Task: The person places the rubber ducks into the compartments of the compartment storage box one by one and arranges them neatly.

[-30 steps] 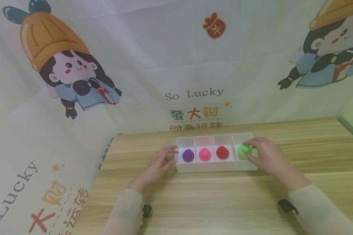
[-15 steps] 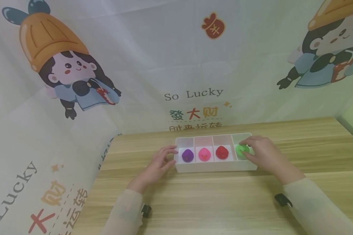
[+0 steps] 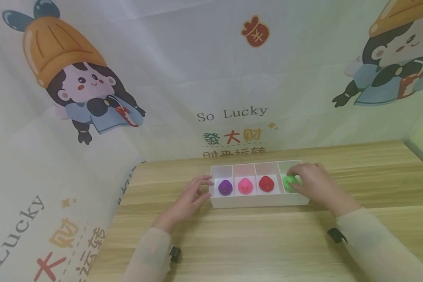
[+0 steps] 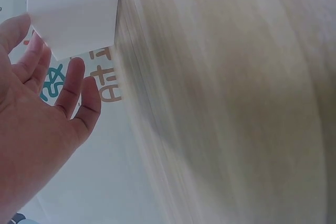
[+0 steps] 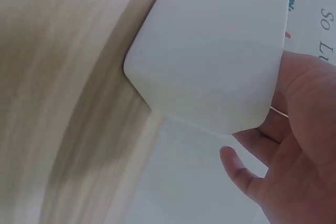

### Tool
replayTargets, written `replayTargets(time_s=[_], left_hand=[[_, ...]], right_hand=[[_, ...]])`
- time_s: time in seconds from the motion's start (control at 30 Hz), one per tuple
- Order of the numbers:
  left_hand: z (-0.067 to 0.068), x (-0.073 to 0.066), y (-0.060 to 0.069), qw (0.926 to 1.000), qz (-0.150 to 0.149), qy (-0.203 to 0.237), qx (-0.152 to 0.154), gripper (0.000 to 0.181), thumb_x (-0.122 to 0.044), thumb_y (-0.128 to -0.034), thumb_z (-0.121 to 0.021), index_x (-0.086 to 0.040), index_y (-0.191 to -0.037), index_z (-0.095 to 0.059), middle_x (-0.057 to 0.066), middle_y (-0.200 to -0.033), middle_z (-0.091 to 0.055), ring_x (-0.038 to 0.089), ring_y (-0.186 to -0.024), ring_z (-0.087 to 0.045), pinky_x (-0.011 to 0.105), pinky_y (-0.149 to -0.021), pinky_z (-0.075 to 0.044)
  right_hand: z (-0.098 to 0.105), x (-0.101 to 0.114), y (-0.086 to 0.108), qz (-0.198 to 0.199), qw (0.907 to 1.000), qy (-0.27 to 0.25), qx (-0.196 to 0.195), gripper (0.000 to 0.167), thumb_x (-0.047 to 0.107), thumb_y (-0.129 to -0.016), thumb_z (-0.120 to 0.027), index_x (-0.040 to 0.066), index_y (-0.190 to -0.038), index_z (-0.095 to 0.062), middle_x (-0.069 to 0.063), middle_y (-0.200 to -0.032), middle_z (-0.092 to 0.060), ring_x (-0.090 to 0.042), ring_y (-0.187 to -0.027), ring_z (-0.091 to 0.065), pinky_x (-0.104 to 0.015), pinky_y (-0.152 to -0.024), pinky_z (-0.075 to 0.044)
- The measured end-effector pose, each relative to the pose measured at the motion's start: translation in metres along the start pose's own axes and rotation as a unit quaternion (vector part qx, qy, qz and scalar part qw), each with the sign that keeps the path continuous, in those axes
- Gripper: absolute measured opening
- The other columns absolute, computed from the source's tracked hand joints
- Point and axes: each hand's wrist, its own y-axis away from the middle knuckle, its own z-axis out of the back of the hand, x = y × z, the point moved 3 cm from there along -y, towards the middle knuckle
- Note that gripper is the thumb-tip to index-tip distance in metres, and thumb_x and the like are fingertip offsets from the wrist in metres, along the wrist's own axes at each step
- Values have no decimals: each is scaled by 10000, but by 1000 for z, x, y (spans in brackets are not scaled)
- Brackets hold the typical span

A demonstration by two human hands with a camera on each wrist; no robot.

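A white tray (image 3: 261,201) with a row of compartments stands on the table. My right hand (image 3: 315,184) reaches over its right end and pinches a green rubber duck (image 3: 290,182) in the rightmost compartment; the hand partly covers the duck. In the right wrist view, the tray's end wall (image 5: 210,51) hides the fingertips. My left hand (image 3: 188,199) is at the tray's left end, its fingers loosely bent and the tips touching the edge. A purple duck (image 3: 225,187), a pink duck (image 3: 245,185) and a red duck (image 3: 266,183) sit in the other compartments, one in each.
The wooden table (image 3: 253,243) reaches out in front of the tray and to both sides. A printed cloth (image 3: 169,78) hangs behind the table and along its left side.
My right hand has shifted slightly left and inward with the green duck, which now sits lower in the rightmost compartment. The left hand and the other ducks stay put.
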Motion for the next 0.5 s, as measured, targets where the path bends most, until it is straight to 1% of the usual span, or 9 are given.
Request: replayTargets(time_s=[0.13, 0.27, 0.5], left_hand=[[-2, 0, 1, 10000, 63, 14, 23, 314, -206, -889, -529, -152, -1191, -461, -36, -1372, -301, 230, -974, -449, 393, -801, -407], [-2, 0, 1, 10000, 11, 62, -20, 316, -188, -886, -535, -141, -1191, -462, -28, -1370, -306, 236, -974, -452, 399, -801, -407], [-1, -1, 0, 10000, 26, 93, -18, 319, -177, -887, -534, -122, -1194, -463, -27, -1370, -307, 237, -981, -444, 396, -800, -404]], right_hand=[[-1, -2, -2, 33, 9997, 148, 165, 231, 162, -706, -741, 114, -916, -657, 8, -900, -637, -206, -866, -563, -527, -832, -280], [0, -2, -4, 35, 9993, 193, 306, 243, 135, -688, -752, 117, -910, -655, 28, -873, -631, -173, -819, -552, -539, -822, -261], [1, 0, -8, -35, 9981, 343, 514, 245, 117, -668, -763, 115, -880, -639, 18, -847, -630, -182, -804, -554, -582, -824, -240]])
